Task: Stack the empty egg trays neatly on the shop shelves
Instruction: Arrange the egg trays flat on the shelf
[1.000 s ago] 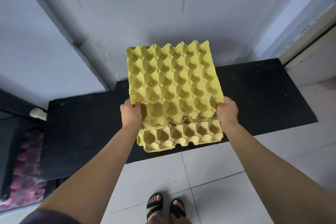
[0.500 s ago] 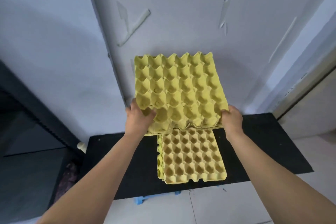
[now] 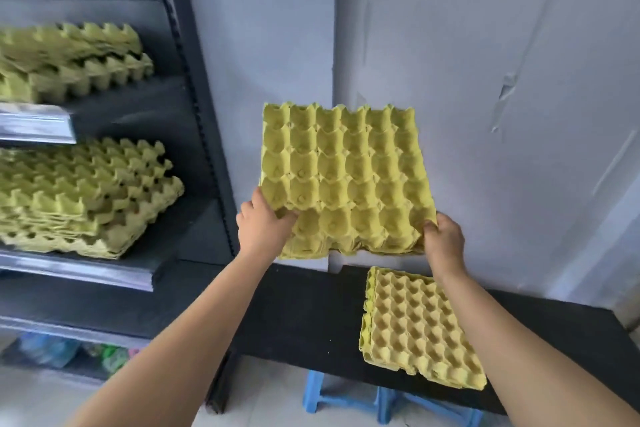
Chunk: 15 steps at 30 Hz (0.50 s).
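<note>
Two hands share the load: the left hand (image 3: 263,229) and the right hand (image 3: 445,243) each hold a near corner of the held trays (image 3: 346,177), fingers curled round the edge. The trays, seemingly a few nested together, hang in the air tilted up toward the wall (image 3: 485,80), above the back edge of the black surface (image 3: 304,315) and clear of it.

The step in hand looks like carrying them left to the shelves. To do it well, I would level the trays first and grip both corners evenly so the nest does not splay. The cups should line up with a stack before lowering, since the middle stack (image 3: 86,194) sits slightly skewed and the upper stack (image 3: 69,59) looks uneven. The middle shelf appears to offer open headroom; above the upper stack I cannot tell.

The black upright post (image 3: 194,107) stands between the trays and the shelves, so the trays' left edge should swing round its front. A remaining pile (image 3: 419,326) lies toward the right end of the surface, reaching its front edge, well below that path.
</note>
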{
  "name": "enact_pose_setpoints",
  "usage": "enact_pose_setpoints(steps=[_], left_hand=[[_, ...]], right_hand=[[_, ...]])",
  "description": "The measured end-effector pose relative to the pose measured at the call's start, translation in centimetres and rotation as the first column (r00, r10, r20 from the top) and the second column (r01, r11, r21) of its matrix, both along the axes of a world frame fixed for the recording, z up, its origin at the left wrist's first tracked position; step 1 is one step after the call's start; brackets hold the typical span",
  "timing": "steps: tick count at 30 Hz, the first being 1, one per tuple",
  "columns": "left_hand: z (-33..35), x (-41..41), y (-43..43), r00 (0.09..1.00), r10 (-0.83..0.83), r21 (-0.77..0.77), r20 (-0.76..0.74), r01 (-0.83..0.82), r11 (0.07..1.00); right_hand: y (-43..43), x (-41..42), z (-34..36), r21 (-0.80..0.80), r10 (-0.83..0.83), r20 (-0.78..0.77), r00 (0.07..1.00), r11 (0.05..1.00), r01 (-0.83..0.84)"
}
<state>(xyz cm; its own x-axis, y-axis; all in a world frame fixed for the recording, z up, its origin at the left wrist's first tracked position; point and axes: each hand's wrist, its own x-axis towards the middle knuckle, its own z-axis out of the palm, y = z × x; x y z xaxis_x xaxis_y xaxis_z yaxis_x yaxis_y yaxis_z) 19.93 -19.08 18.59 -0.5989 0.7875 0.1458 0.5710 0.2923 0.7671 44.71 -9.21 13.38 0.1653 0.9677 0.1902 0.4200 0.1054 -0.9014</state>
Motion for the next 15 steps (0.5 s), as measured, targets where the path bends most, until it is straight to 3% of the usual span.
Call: enact_pose_setpoints(steps=[5, 15], left_hand=[[1.6, -5.2, -7.6, 0.989, 0.146, 0.02, 0.004, -0.146, 0.989], [0.5, -19.4, -20.1, 0.923, 0.373, -0.093, 0.097, -0.365, 0.927]], right_hand=[[-3.7, -6.2, 2.0, 0.007, 0.175, 0.03, 0.984, 0.984, -0.176], [-11.3, -22.1, 3.4, -0.113, 0.473, 0.169, 0.865, 0.881, -0.459]])
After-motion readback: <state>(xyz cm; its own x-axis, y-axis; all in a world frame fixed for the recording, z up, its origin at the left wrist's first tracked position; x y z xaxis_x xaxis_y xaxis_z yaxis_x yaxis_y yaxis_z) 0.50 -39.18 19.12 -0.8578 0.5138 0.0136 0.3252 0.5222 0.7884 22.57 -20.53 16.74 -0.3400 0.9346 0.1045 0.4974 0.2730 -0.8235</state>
